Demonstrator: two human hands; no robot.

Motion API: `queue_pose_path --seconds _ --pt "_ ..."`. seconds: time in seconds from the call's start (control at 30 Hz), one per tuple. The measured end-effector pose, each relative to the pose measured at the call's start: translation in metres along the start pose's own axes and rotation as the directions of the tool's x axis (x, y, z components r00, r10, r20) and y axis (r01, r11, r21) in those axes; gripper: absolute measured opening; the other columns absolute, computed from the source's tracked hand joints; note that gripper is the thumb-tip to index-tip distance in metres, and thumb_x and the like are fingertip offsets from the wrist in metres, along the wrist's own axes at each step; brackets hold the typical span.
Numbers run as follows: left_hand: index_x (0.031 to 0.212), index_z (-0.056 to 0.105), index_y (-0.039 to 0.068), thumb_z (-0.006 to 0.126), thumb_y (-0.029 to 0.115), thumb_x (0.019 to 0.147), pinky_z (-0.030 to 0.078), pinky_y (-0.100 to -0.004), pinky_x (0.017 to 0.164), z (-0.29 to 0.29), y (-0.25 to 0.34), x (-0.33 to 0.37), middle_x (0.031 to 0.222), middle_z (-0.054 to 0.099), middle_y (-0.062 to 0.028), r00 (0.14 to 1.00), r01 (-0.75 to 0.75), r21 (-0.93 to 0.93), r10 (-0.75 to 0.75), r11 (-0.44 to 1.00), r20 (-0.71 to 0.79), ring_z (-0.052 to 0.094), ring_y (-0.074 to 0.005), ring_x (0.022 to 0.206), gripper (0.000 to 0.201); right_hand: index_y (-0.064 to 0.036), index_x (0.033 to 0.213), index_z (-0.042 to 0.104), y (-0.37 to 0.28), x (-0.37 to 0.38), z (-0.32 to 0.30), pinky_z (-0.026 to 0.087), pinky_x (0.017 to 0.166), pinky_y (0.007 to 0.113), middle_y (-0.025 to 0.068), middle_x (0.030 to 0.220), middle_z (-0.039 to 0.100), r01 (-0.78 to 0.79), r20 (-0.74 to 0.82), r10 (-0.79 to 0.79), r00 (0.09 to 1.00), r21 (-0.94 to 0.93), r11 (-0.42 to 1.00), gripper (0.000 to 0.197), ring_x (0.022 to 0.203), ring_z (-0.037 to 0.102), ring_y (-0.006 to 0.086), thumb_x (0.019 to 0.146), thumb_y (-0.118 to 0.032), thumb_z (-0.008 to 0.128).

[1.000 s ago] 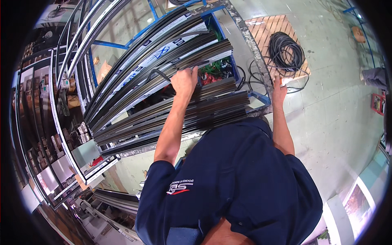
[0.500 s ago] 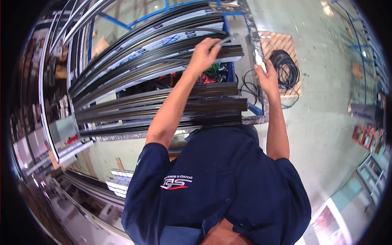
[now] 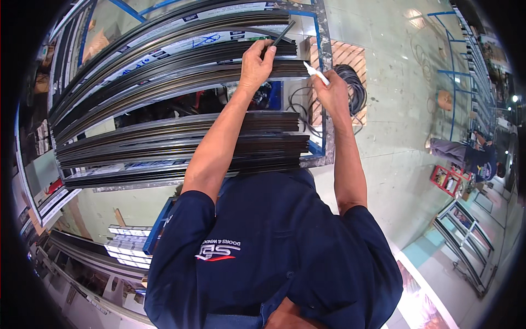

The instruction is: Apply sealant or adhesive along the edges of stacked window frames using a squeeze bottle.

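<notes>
Between the thumb and fingers of my left hand [image 3: 256, 66] is a thin dark strip [image 3: 284, 33], its free end slanting up and right. That hand is over the upper bundle of long dark profiles [image 3: 208, 57]. My right hand [image 3: 333, 94] is closed around a slim white tube with a pointed tip [image 3: 316, 73]. The tip points up and left toward the profile ends, a short way from the strip. My fingers partly cover the tube. A lower bundle of dark profiles [image 3: 274, 123] lies nearer my body.
A metal rack frame [image 3: 327, 126] borders the profiles on the right. Past it, a coil of black cable [image 3: 353, 90] lies on a wooden board [image 3: 350, 52]. Blue bars [image 3: 129, 10] cross the upper left. Farther right, a person [image 3: 474, 156] is near a red rack [image 3: 446, 180].
My right hand has brought the white tube left, tilting its tip toward the profiles. My left hand still holds the strip, which now points more steeply upward. The whole view has shifted.
</notes>
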State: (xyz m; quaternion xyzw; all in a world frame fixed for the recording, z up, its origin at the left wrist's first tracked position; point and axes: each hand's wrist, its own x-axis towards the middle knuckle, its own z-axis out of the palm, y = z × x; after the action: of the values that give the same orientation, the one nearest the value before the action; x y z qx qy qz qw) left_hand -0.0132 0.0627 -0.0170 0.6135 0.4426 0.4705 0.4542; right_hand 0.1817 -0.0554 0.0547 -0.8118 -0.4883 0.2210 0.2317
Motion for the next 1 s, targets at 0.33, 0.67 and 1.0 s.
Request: queue_pose_path --seconds 0.33,0.67,1.0 --pt "0.11 0.069 -0.002 0.066 0.014 0.096 0.054 -0.0386 0.082 -0.001 0.003 -0.002 0.1 0.07 -0.0162 0.993 -0.115 0.001 0.115 0.993 -0.03 0.069 -0.036 0.091 0.022 0.0006 0.097 0.071 -0.004 0.012 0.021 0.057 0.076 0.05 0.0255 0.082 0.073 0.148 -0.069 -0.165 0.984 -0.208 0.967 0.036 0.081 0.072 0.0436 0.089 -0.035 0.072" --pt "0.108 0.07 -0.002 0.066 0.014 0.096 0.054 -0.0388 0.079 -0.002 0.006 -0.002 0.098 0.069 -0.016 0.996 -0.084 -0.02 0.084 0.996 -0.018 0.068 -0.0365 0.088 0.021 -0.001 0.094 0.071 -0.009 0.017 0.017 0.056 0.074 0.051 0.024 0.08 0.072 0.166 -0.058 -0.19 0.98 -0.285 0.944 0.034 0.079 0.072 0.0439 0.089 -0.035 0.07" --pt "0.108 0.07 -0.001 0.066 0.014 0.095 0.054 -0.0389 0.078 -0.004 0.005 -0.001 0.098 0.069 -0.0152 0.993 -0.115 -0.001 0.115 0.993 -0.023 0.068 -0.0369 0.088 0.02 -0.0008 0.097 0.072 -0.006 0.022 0.008 0.056 0.072 0.048 0.0221 0.083 0.074 0.093 -0.044 -0.114 0.992 -0.334 0.938 0.04 0.081 0.073 0.0413 0.089 -0.04 0.069"
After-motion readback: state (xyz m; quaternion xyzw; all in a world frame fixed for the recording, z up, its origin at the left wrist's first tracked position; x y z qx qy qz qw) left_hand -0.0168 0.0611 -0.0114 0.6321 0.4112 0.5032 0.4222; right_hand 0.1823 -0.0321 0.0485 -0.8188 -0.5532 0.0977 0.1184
